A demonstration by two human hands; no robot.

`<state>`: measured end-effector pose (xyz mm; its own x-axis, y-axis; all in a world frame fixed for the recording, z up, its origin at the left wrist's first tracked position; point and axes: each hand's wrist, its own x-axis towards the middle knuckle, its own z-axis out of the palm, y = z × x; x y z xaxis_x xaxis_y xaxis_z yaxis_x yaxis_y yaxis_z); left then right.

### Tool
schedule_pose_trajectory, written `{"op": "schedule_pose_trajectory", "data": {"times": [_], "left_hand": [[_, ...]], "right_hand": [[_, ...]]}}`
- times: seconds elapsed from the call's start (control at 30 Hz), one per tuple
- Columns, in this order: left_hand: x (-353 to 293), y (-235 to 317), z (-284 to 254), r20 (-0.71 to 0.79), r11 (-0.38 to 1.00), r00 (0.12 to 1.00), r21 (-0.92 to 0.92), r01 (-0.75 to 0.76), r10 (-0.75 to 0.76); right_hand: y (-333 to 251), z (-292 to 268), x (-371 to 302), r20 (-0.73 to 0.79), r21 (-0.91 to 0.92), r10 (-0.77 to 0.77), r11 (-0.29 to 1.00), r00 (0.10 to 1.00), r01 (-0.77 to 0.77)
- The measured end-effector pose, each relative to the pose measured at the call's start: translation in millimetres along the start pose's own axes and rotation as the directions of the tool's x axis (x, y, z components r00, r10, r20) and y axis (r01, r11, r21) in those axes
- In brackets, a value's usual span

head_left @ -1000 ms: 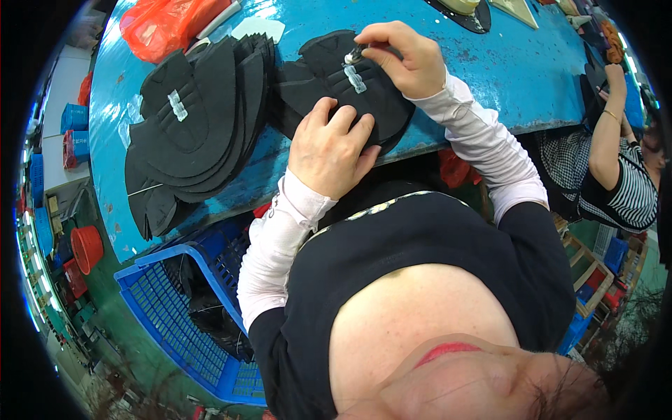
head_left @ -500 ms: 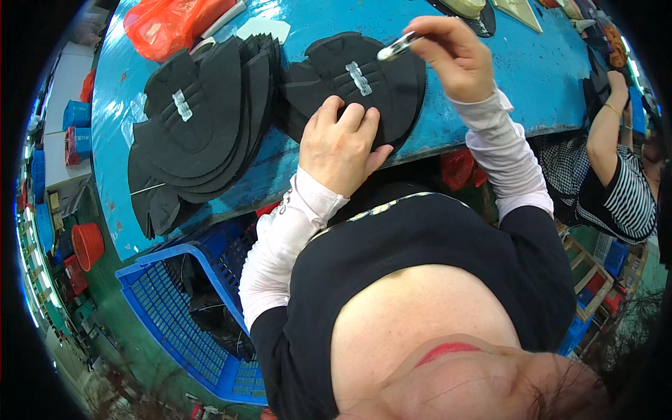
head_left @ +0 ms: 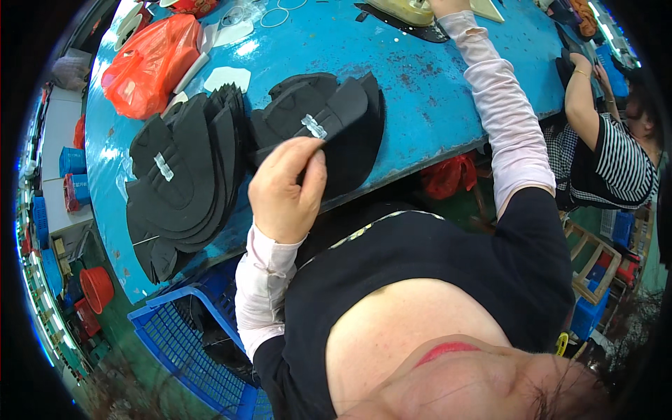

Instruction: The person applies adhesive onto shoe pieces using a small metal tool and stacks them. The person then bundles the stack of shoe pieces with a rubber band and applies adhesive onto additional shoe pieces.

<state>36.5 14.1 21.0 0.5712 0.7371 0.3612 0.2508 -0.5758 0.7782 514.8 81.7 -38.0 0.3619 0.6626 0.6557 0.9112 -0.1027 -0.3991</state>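
My left hand (head_left: pixel 287 185) is closed, thumb against fingers, on the near edge of a black sheet-material cut piece (head_left: pixel 339 112). That piece is bent up off the right-hand stack and carries a whitish, shiny smear in its middle. Beside it on the left lies a fanned stack of similar black pieces (head_left: pixel 192 140), the top one bearing the same kind of smear. My right arm stretches to the far side of the table, where my right hand (head_left: pixel 449 7) is at a pale yellow container (head_left: pixel 402 10). The picture's upper edge cuts that hand off, so its fingers are hidden.
A red plastic bag (head_left: pixel 154 66) and white scraps (head_left: pixel 227 79) lie on the blue table (head_left: pixel 420 98), behind the stacks. Below the table's edge stands a blue basket (head_left: pixel 189 350) with dark things inside. Another person (head_left: pixel 616 154) works at the right.
My right hand has gone from above the right-hand stack, where it held a small white-tipped brush-like tool, to the far container. My left hand, earlier resting on the stack, now pinches the top piece's edge.
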Motion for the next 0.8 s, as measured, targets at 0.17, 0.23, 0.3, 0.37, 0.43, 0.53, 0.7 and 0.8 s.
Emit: {"op": "schedule_pose_trajectory", "data": {"times": [0.17,0.23,0.3,0.37,0.43,0.53,0.7,0.8], "left_hand": [[28,14,-31,-0.446,0.988,0.882,0.081,-0.129,0.151],[23,26,-45,-0.645,0.998,0.764,-0.030,-0.051,0.019],[28,14,-61,-0.717,0.924,0.588,0.238,-0.299,0.375],[24,14,-80,-0.658,0.838,0.522,0.469,-0.279,0.543],[-2,12,-88,-0.522,0.732,0.628,0.671,-0.115,0.577],[-15,-17,-107,-0.349,0.577,0.727,0.813,-0.078,0.591],[-66,-56,-120,-0.292,0.500,0.941,0.849,0.172,0.172],[-46,-24,-92,-0.267,0.598,0.887,0.801,-0.013,0.376]], "right_hand": [[-4,3,0,0.077,0.017,0.115,0.993,0.990,-0.116],[-19,-17,0,0.003,0.089,0.177,0.980,0.984,-0.177],[-10,-18,-4,-0.024,0.005,0.123,0.992,0.992,-0.123],[-5,-23,-6,-0.030,-0.049,0.140,0.989,0.990,-0.141],[30,11,-7,0.151,0.388,0.336,0.845,0.930,-0.368],[58,-30,-8,0.339,0.753,0.493,0.369,0.801,-0.545],[-99,-38,-70,0.591,0.783,0.367,-0.045,0.719,-0.621],[-137,-32,-112,0.554,0.808,0.088,0.184,0.828,-0.560]]}}
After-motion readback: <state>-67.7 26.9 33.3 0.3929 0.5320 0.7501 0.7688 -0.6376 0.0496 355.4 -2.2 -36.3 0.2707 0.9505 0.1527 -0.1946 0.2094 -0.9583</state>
